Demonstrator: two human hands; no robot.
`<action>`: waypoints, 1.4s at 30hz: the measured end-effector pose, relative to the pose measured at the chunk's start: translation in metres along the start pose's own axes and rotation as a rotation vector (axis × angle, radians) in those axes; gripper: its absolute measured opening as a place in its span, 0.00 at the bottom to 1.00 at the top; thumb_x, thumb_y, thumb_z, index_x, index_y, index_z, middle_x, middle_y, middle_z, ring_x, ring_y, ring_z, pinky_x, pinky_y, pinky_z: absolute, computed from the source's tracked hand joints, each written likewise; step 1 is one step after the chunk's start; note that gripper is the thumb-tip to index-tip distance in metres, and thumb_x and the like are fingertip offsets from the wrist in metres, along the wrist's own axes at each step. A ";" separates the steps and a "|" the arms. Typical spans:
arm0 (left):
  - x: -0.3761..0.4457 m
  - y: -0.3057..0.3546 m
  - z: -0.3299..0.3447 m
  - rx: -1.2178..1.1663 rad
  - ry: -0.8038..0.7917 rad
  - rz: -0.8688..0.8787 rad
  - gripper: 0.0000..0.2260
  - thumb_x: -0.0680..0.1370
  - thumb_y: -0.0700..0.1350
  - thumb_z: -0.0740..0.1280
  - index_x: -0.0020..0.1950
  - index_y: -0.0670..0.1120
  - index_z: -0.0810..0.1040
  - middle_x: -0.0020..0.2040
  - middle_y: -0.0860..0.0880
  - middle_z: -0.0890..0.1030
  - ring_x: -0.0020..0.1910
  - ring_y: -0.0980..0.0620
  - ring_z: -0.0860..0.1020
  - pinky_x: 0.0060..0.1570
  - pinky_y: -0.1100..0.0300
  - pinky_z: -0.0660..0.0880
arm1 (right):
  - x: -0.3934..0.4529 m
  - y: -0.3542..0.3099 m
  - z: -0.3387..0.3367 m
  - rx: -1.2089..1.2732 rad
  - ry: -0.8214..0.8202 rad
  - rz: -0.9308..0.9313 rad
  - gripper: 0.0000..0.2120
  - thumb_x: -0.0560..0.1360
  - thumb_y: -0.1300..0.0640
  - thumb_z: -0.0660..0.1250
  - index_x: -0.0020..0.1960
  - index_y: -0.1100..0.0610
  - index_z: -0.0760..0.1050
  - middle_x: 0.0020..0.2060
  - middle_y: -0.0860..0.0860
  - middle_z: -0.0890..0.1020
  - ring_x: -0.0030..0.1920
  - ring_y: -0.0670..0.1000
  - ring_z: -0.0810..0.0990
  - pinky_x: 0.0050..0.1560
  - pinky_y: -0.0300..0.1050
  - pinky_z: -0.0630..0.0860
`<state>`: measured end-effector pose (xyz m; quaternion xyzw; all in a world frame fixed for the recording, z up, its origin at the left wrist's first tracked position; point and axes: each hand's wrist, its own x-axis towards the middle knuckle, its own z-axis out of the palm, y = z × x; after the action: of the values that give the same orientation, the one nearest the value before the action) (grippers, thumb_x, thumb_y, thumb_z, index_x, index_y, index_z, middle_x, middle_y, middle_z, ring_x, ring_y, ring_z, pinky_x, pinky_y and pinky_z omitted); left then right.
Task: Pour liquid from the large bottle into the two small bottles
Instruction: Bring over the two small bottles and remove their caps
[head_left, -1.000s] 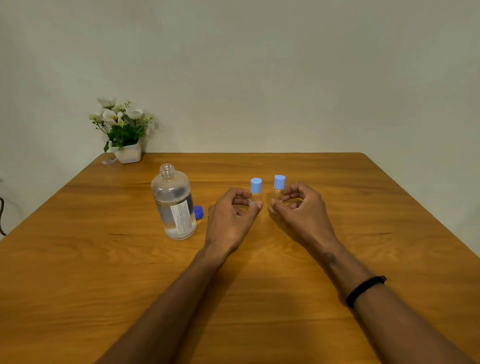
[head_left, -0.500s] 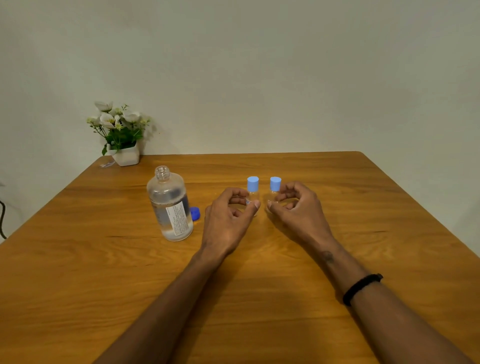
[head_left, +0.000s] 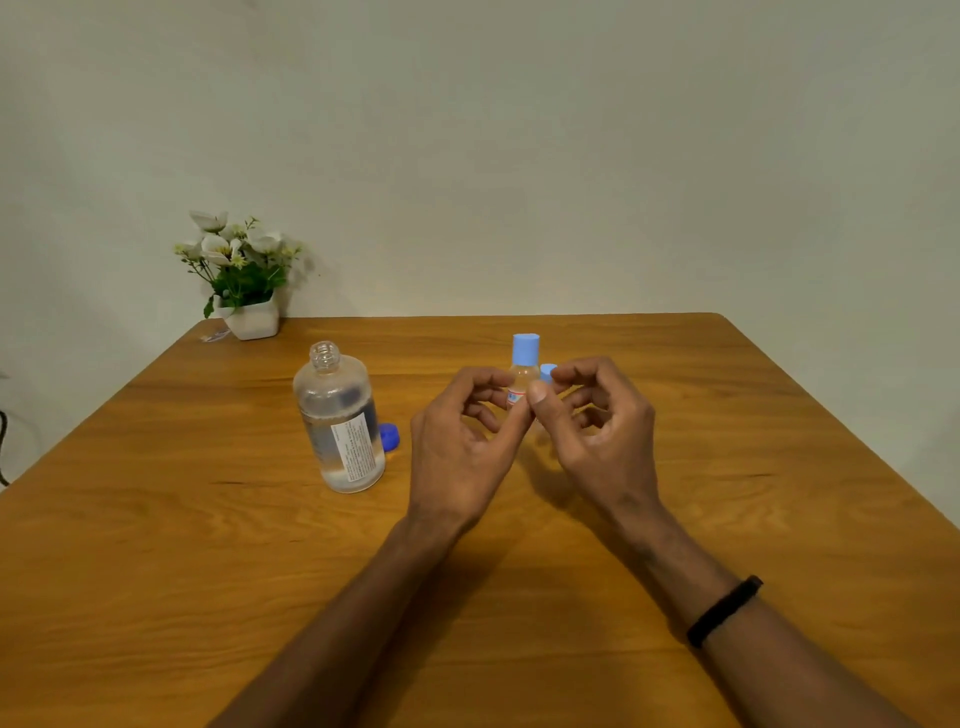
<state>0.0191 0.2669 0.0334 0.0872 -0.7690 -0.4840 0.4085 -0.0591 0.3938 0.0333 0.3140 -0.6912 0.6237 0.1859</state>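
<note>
Wooden table (head_left: 208, 519): my left hand (head_left: 457, 452) has lifted 1 vial (head_left: 523, 379); right hand (head_left: 597, 426) curls beside it, grip unclear; caps still on.

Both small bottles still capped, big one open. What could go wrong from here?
1. The large bottle stands uncapped beside the left hand; a sideways bump could tip and spill it.
2. The left hand pinches the raised small bottle only at the fingertips; it may slip while its cap is twisted off.
3. The second small bottle is mostly hidden behind the right hand, which might knock it over.
</note>
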 end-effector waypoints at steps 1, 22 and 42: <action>-0.001 0.001 -0.001 -0.026 0.001 -0.005 0.15 0.77 0.56 0.74 0.60 0.50 0.82 0.45 0.57 0.83 0.44 0.59 0.81 0.36 0.66 0.77 | -0.002 -0.003 0.002 0.034 -0.012 0.035 0.17 0.76 0.43 0.74 0.54 0.55 0.81 0.46 0.44 0.85 0.41 0.49 0.83 0.36 0.44 0.80; 0.013 -0.006 -0.026 -0.114 -0.082 0.043 0.16 0.78 0.57 0.69 0.61 0.50 0.82 0.47 0.52 0.83 0.43 0.53 0.79 0.35 0.58 0.75 | 0.005 -0.026 0.008 0.722 -0.283 0.627 0.07 0.79 0.60 0.72 0.55 0.62 0.82 0.47 0.59 0.86 0.46 0.57 0.85 0.46 0.49 0.84; 0.024 -0.004 -0.032 -0.665 -0.372 -0.536 0.15 0.81 0.47 0.67 0.66 0.46 0.83 0.58 0.45 0.87 0.52 0.53 0.82 0.47 0.59 0.79 | 0.002 0.004 0.003 0.890 -0.695 0.830 0.12 0.78 0.58 0.70 0.60 0.60 0.84 0.52 0.59 0.86 0.46 0.55 0.85 0.51 0.52 0.84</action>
<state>0.0253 0.2304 0.0493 0.0589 -0.5826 -0.8001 0.1302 -0.0626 0.3909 0.0313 0.2514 -0.4523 0.7305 -0.4457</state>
